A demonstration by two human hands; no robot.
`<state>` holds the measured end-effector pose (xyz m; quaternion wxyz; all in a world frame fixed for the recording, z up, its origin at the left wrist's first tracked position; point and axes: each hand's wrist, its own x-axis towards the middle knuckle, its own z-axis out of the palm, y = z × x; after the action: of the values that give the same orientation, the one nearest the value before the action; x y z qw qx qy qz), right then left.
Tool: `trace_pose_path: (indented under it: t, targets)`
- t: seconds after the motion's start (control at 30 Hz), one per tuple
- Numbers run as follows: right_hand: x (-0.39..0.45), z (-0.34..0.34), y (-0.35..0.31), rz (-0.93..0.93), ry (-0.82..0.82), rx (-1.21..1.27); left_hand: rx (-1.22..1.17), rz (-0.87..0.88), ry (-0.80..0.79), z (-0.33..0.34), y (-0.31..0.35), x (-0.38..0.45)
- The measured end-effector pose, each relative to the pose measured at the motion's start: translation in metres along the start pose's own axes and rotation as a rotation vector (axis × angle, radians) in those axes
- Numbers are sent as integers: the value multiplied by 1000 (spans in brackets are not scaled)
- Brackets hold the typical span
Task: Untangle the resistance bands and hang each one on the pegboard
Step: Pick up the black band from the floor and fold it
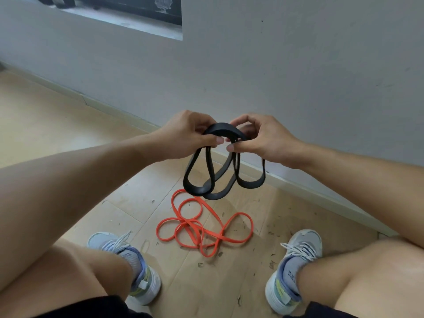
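Hidden behind the right hand (263, 138) — part of the wide black rubber resistance band (226, 130), where its loops gather. Impossible to count separate strands in the tangled thin orange rubber band (202, 228) on the floor. Cut off at the top edge — a dark framed panel (128, 8).

plain grey wall (275, 65) with a pale skirting (114, 109), scuffed light wood floor (46, 125), dark panel (137, 5) up top, soft daylight

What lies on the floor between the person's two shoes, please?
In the head view, the tangled orange band lies on the wooden floor between the left shoe and the right shoe, below the black band that both hands hold.
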<state>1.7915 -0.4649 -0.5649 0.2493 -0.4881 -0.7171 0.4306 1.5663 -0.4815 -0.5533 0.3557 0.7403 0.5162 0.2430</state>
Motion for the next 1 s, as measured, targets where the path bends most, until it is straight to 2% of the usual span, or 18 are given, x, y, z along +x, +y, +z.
trace_pose_path:
  t: [0.1,0.3,0.47,0.63,0.83,1.0]
  targets:
    - [0,1,6,39,-23,8,-198,-27,8,-4,1,0]
    - [-1,-13,-9,-3,62,86,-284,-46,42,-10,10,-6]
    - [-5,-24,-28,-61,115,160,-406,11,106,-19,30,-6]
    - [-8,-41,-55,-135,219,167,-362,53,169,-35,58,5]
    - [-21,-80,-79,-144,222,-51,-75,94,95,-62,75,8]
    - [-32,-93,-91,-145,217,-124,-92,124,103,-67,93,4]
